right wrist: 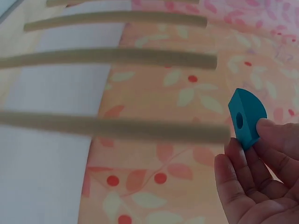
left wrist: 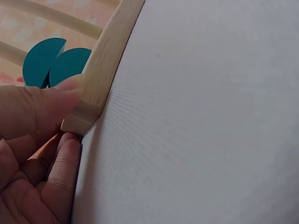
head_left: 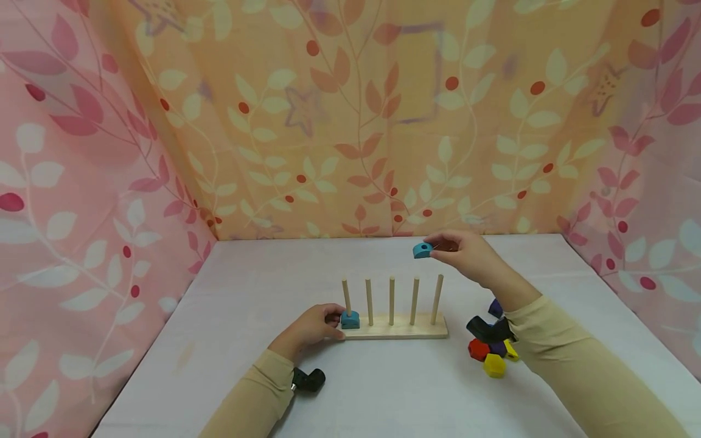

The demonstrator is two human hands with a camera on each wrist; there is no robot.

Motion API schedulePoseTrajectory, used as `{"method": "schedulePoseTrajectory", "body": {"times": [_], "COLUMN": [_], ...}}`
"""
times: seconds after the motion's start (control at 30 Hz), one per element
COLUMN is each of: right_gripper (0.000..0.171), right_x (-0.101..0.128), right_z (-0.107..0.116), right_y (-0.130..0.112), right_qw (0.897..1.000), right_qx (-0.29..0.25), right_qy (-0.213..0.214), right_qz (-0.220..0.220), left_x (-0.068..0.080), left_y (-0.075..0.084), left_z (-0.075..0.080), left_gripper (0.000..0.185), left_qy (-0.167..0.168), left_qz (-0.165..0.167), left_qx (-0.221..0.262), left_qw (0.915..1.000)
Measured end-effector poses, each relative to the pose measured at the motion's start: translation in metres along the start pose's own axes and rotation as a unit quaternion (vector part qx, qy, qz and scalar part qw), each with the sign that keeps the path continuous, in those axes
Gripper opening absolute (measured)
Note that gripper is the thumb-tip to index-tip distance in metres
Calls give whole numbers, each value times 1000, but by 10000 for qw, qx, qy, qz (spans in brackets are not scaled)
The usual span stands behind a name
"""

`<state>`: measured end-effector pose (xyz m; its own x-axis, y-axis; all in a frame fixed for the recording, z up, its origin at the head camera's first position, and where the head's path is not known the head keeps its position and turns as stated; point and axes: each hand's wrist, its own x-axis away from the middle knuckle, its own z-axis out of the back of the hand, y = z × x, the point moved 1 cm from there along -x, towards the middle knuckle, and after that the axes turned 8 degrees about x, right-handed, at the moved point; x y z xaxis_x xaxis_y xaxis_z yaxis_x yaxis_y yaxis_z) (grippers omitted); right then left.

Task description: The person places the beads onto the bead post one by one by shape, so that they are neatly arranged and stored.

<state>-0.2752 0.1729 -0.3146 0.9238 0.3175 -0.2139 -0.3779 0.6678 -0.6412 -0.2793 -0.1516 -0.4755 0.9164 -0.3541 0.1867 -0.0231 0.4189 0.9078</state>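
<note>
My right hand (head_left: pixel 468 257) pinches a teal half-round block (right wrist: pixel 252 114) between thumb and fingers, with the block's hole showing. It holds that block up in the air, above and behind the pegs toward the right of the wooden peg stand (head_left: pixel 400 332). The stand has a row of several upright pegs (head_left: pixel 391 301). At its left end, my left hand (head_left: pixel 311 327) grips the base, thumb along the front edge and fingers round the corner. Two teal half-round blocks (left wrist: pixel 43 61) sit at the leftmost peg, close by the left thumb.
Right of the stand, partly under the right forearm, lies a loose group with a red block (head_left: pixel 479 350), a yellow hexagonal block (head_left: pixel 495 365) and purple blocks (head_left: pixel 496 308). Black wrist cameras (head_left: pixel 311 380) jut from both sleeves. Patterned cloth (head_left: pixel 306 121) surrounds the white table.
</note>
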Motion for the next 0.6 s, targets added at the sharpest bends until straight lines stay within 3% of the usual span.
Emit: {"method": "schedulePoseTrajectory", "body": {"times": [0.4,0.6], "right_gripper": [25,23], "right_x": [-15,-18], "right_z": [-27,-41], "right_y": [-35,-48], "right_qw": [9949,9926], "right_qx": [-941,-1112], "right_qy": [-153,-122], "right_qz": [324,471], "left_x": [2,2], "left_y": [2,3], "left_z": [-1,-1], "left_gripper": [47,47], "left_qy": [-19,19], "left_qz": [-91,-16], "left_qx": [58,51], "left_qw": [9999,10000]}}
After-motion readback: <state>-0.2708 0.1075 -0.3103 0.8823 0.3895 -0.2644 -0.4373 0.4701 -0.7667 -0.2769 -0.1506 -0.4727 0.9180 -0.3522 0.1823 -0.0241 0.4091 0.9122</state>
